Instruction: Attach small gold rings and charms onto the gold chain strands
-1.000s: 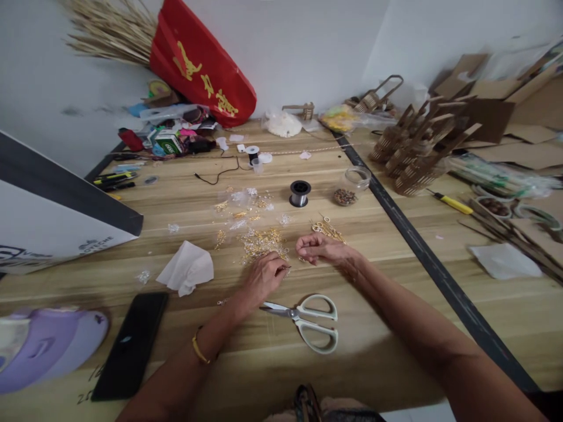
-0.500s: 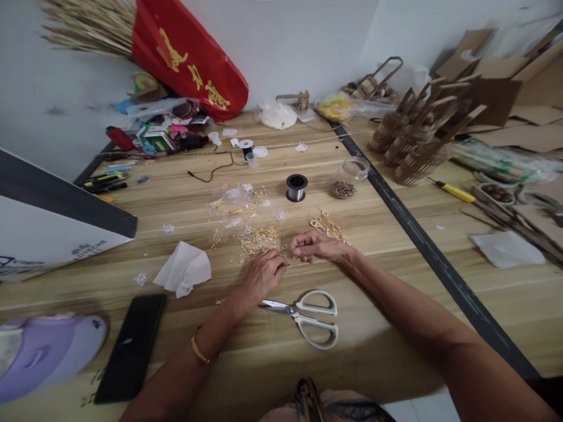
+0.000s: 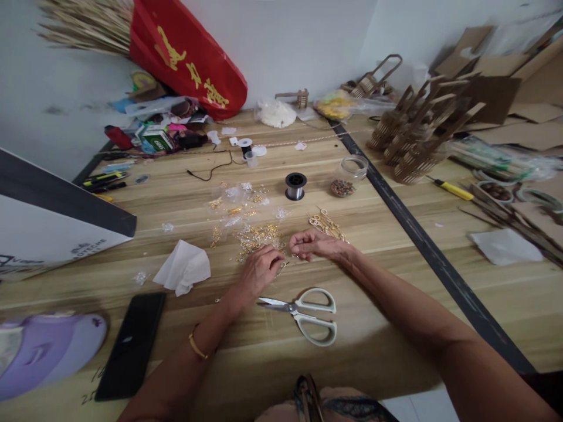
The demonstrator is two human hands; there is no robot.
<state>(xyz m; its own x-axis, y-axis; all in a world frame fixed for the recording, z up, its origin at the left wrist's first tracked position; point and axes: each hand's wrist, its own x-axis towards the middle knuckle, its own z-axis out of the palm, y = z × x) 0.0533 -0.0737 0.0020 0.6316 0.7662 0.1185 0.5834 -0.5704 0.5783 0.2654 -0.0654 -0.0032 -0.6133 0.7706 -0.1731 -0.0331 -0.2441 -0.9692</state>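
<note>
My left hand (image 3: pixel 262 267) is closed, its fingertips pinched at the near edge of a pile of small gold and clear beads and findings (image 3: pixel 258 239). A tiny ring-like piece shows by those fingertips, too small to name. My right hand (image 3: pixel 311 244) faces it a short gap away, thumb and fingers pinched together; what they hold is too small to make out. Just beyond the right hand lies a bunch of gold chain pieces with rings (image 3: pixel 326 225). White-handled scissors (image 3: pixel 303 312) lie slightly open on the table, nearer to me than both hands.
Behind the beads stand a spool of clear line (image 3: pixel 295 186) and a jar of coloured beads (image 3: pixel 347 179). To the left are a white tissue (image 3: pixel 182 268), a black phone (image 3: pixel 131 346) and a white box (image 3: pixel 57 228). Small woven baskets (image 3: pixel 409 140) stand at the back right.
My left hand has shifted slightly left, so the gap between the hands is a little wider. The right hand keeps nearly the same place and pinch.
</note>
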